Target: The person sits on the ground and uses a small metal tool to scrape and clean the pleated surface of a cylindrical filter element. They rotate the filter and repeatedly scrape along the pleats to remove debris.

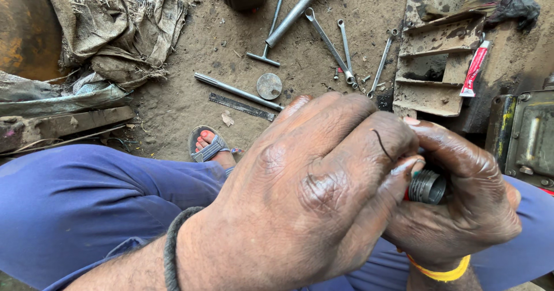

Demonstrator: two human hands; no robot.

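Threaded metal ring [428, 186] looks small, stiff and greasy-slick; your right hand [461, 204] grasps it, left hand [311, 193] pinching its edge — hold the ribbed sides.

Soft, even daylight fills the view, with no hard shadows and no glare. The left hand [306, 193] and right hand [461, 198] sit close to the lens, large and slightly soft at the wrists. Beyond them, the wrenches [340, 46] on the dirt floor [190, 100] look sharp. Wide-angle stretching bends the blue trousers [75, 210] toward the lower corners.
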